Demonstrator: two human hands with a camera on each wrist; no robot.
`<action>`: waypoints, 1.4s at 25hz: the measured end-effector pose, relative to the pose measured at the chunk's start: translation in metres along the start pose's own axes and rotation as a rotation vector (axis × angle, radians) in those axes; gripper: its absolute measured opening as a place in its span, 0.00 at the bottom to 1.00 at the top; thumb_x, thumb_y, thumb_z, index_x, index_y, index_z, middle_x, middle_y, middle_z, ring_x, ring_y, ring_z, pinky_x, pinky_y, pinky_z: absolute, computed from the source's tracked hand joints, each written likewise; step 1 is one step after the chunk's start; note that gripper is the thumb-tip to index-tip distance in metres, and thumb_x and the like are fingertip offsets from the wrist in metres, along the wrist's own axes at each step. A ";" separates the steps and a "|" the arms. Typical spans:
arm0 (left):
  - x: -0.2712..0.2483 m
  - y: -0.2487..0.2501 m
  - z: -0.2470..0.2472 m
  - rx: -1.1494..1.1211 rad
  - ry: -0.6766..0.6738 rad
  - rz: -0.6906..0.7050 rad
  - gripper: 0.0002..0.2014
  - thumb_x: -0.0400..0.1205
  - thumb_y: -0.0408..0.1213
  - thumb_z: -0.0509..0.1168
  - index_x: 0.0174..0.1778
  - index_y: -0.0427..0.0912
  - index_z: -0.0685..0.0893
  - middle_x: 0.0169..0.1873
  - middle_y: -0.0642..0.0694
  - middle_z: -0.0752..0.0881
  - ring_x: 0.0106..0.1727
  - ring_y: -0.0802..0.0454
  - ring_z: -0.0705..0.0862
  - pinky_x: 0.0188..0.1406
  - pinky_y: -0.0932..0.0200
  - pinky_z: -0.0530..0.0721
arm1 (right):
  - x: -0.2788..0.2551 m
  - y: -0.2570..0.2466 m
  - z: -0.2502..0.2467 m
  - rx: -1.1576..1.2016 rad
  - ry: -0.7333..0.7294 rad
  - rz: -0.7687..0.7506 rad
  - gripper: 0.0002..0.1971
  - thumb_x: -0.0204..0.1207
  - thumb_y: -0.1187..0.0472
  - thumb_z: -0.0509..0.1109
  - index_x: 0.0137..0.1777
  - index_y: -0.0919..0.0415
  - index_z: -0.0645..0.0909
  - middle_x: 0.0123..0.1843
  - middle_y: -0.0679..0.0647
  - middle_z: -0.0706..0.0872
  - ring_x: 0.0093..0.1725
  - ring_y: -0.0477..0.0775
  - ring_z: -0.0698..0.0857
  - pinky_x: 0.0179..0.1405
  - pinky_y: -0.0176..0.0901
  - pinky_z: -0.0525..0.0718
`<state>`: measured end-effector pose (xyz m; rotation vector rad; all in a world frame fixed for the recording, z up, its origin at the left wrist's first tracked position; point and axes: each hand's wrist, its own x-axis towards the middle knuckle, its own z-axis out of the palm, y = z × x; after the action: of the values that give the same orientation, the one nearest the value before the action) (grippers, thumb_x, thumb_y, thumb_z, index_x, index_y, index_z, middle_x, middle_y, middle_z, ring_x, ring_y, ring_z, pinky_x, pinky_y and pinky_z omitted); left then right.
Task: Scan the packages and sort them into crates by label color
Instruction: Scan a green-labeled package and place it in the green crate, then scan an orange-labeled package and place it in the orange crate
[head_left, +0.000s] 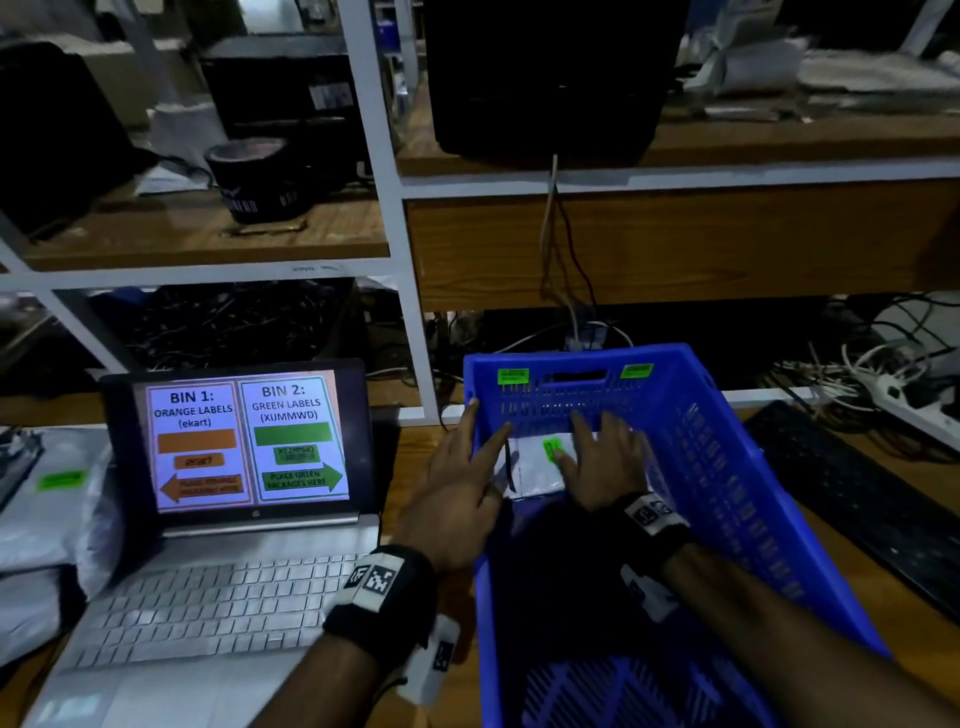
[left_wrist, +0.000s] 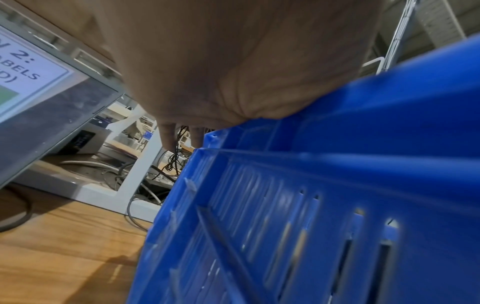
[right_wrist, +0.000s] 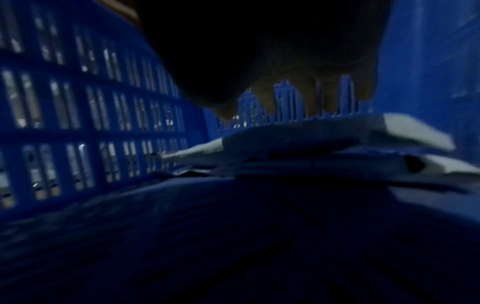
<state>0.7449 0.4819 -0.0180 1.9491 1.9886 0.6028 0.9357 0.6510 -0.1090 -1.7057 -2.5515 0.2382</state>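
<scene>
Head view: lying flat inside the blue crate (head_left: 727, 467), toward its far wall, a white package (head_left: 535, 467) with a green label (head_left: 551, 448) facing up. Resting on that package, the right hand (head_left: 608, 462), fingers spread and straight, pressing down and gripping nothing. Hovering over the crate's left rim, the left hand (head_left: 462, 478), fingers stretched out, forefinger reaching toward the package's left edge, holding nothing. Standing left of the crate, a laptop (head_left: 244, 467) showing green labels assigned to bin two, so this package is judged to be in the correct place.

Left wrist view: filling the top of the picture, the left hand (left_wrist: 221, 67), palm right at the crate (left_wrist: 337, 205) rim, two fingertips (left_wrist: 168, 137) hanging past the corner, nothing between them. Whether the palm is actually touching the rim: cannot tell.

Right wrist view: dark and blurred. Lying on the crate (right_wrist: 91, 102) floor near its far wall, the package (right_wrist: 311, 139), thin, corners sagging and curling, apparently on top of another flat one. Right hand mostly lost in shadow.

Judging by that: light, soft, floppy, probably slick plastic film; best pinched at an edge or corner, or slid flat under an open palm, rather than squeezed in the middle.
</scene>
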 end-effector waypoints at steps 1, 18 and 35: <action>-0.001 0.001 -0.001 0.005 -0.006 -0.003 0.36 0.85 0.52 0.50 0.93 0.62 0.54 0.93 0.52 0.37 0.93 0.48 0.49 0.90 0.47 0.59 | 0.000 -0.002 0.013 0.004 -0.092 -0.034 0.44 0.81 0.25 0.42 0.86 0.52 0.70 0.81 0.74 0.72 0.80 0.80 0.71 0.75 0.79 0.67; -0.003 -0.002 0.002 -0.169 -0.014 -0.054 0.35 0.89 0.56 0.47 0.94 0.49 0.54 0.94 0.48 0.43 0.93 0.43 0.53 0.90 0.44 0.60 | -0.057 -0.082 -0.131 0.032 -0.074 0.082 0.32 0.86 0.37 0.60 0.83 0.54 0.70 0.83 0.64 0.70 0.84 0.67 0.64 0.82 0.59 0.65; -0.239 -0.176 -0.171 -0.426 0.427 -0.041 0.14 0.89 0.40 0.68 0.71 0.51 0.84 0.70 0.55 0.84 0.62 0.51 0.86 0.63 0.63 0.84 | -0.281 -0.366 -0.111 0.386 0.249 -0.127 0.21 0.88 0.42 0.62 0.74 0.51 0.79 0.70 0.50 0.82 0.71 0.54 0.77 0.72 0.57 0.77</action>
<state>0.5182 0.2291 0.0255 1.6107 1.9053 1.3985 0.7252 0.2647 0.0693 -1.3375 -2.2426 0.4463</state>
